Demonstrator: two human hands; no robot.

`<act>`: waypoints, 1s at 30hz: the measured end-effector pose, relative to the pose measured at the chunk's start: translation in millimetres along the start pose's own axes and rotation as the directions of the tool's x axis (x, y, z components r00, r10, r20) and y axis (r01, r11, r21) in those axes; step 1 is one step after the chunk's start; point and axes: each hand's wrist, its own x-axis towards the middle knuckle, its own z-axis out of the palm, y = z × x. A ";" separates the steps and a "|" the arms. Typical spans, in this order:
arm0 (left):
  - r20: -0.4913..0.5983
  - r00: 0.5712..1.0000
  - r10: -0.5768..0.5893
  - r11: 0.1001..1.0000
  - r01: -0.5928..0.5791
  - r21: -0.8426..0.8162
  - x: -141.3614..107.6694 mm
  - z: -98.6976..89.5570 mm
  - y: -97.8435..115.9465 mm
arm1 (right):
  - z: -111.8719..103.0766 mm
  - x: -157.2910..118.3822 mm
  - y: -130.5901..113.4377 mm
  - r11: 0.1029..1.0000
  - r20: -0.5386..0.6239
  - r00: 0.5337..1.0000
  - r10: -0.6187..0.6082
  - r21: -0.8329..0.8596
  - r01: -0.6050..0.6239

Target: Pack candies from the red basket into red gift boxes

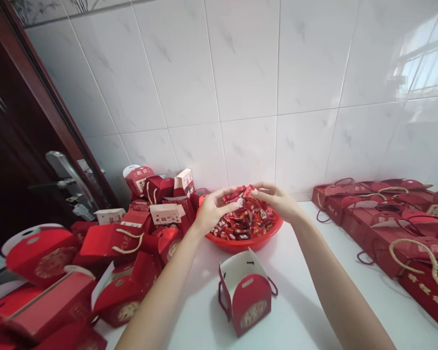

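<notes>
A red plastic basin (pixel 237 244) heaped with red-wrapped candies (pixel 243 223) stands against the wall. Over the left of the heap, my left hand (pixel 216 210) curls its fingers and thumb around some of the wrapped candies. My right hand (pixel 277 199) comes in from the other side, its thumb and fingers closed on a red-wrapped candy (pixel 248 190). Just in front of the basin, between my forearms, stands a small red gift box (pixel 251 301). Its top is open, showing a white inside, and dark red cord handles hang at its sides.
Many red gift boxes (pixel 109 243) lie piled at the left, several with flaps open. Along the right, more red boxes (pixel 372 223) stand in rows with cord handles. White tiles (pixel 248 63) rise behind the white table (pixel 295 291). A door handle (pixel 71 172) is at far left.
</notes>
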 end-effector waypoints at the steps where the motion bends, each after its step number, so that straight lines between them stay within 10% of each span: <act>1: 0.008 1.000 0.005 0.999 -0.006 0.032 -11.0 -1.1 8.5 | 3.8 -8.1 -7.9 0.999 0.037 0.999 -0.008 -0.051 0.010; 14: 0.225 0.957 -0.182 0.689 -0.039 0.724 -85.1 -14.8 82.9 | 55.3 -65.1 -32.2 0.732 0.332 0.927 0.175 -0.673 0.103; 22: 0.314 0.918 -0.244 0.668 -0.075 0.740 -84.5 -8.6 77.7 | 47.8 -68.9 -39.2 0.699 0.367 0.904 0.220 -0.706 0.116; 30: 0.463 0.820 -0.335 0.673 -0.136 0.727 -78.2 5.2 69.2 | 39.3 -70.1 -41.5 0.691 0.538 0.774 0.332 -0.698 0.189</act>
